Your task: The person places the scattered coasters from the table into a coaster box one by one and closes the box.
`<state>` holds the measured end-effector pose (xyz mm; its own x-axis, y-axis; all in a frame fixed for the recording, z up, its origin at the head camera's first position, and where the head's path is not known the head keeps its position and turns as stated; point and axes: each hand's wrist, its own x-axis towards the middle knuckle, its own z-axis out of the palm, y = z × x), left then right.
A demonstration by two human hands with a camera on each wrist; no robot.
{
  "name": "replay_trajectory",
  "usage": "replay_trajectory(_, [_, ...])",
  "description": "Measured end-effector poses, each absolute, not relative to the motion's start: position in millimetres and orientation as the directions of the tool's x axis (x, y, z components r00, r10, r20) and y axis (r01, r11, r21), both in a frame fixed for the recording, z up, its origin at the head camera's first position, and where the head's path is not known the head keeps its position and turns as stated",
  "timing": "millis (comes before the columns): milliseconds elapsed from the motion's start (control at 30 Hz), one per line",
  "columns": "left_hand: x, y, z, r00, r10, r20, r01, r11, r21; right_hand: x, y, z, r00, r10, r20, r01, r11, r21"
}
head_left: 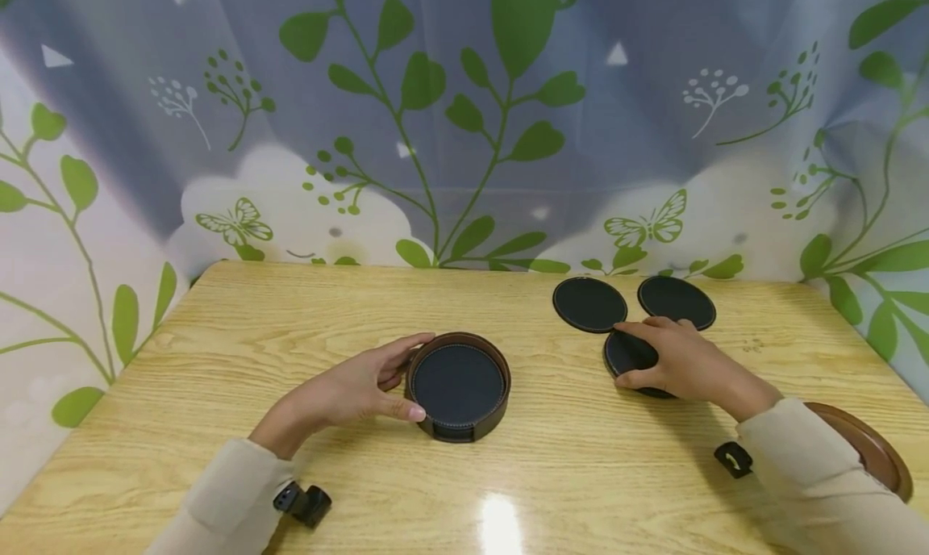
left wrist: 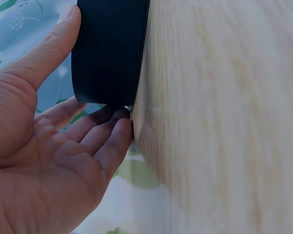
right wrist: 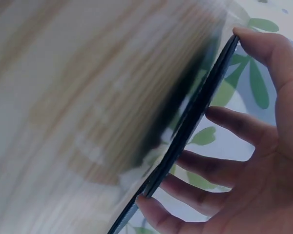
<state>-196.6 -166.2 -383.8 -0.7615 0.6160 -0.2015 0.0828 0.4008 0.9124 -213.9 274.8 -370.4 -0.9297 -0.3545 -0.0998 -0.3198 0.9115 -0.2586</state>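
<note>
A round brown holder (head_left: pixel 492 416) stands on the table with a black stitched coaster (head_left: pixel 459 384) lying inside it. My left hand (head_left: pixel 356 385) grips the holder's left side, thumb at the front and fingers behind; the left wrist view shows the thumb on the holder's dark wall (left wrist: pixel 110 53). To the right, my right hand (head_left: pixel 678 361) pinches a black round coaster (head_left: pixel 628 353) by its edges. Seen edge-on in the right wrist view, that coaster (right wrist: pixel 185 129) looks layered; how many there are I cannot tell. Two more black coasters (head_left: pixel 589 304) (head_left: pixel 676 301) lie just behind it.
A brown round tray (head_left: pixel 881 450) lies at the right, partly covered by the right sleeve. Behind the wooden table (head_left: pixel 327 305) hangs a curtain (head_left: pixel 464 135) with leaf and butterfly prints. Black wrist mounts (head_left: pixel 303 504) (head_left: pixel 733 460) stick out from both sleeves.
</note>
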Motion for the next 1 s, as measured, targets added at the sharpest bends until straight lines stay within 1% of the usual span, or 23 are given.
replay_trajectory(233, [-196.5,-166.4,-383.9,-0.757,0.625,-0.190,0.093,0.392,0.915,-208.5,258.5,-362.7,-0.929,-0.360,-0.089,-0.331,0.912,-0.242])
replay_trajectory(567, [-195.9,-165.0,-382.9,-0.766,0.607,-0.209,0.077,0.409,0.909,-199.3,218.4,-352.2,-0.904,-0.427,-0.001,-0.413,0.877,-0.246])
replay_trajectory(1000, [-197.0,-166.5,-384.2,-0.758,0.620,-0.202,0.077,0.392,0.917,-198.5,164.9,-329.3,-0.886,-0.463,-0.023,-0.439,0.852,-0.285])
